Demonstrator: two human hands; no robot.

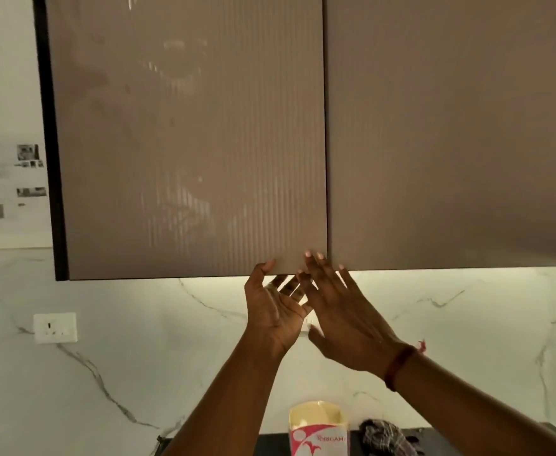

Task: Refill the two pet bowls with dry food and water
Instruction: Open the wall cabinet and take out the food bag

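Both hands are raised to an overhead wall cabinet with two brown ribbed doors, both shut. My left hand [275, 302] hooks its fingers under the bottom right corner of the left door [187, 143], thumb on the door's front. My right hand [335, 311] lies flat with spread fingers against the seam and the lower left corner of the right door [451, 133]. Neither hand holds a loose object. No pet bowls, dry food or water can be seen.
A white marble backsplash [138, 340] runs under the cabinet, lit from above. A white wall socket [55, 327] sits at the left. On the dark counter below stand a white and pink Origami pack [317, 429] and a dark checked cloth [383, 436].
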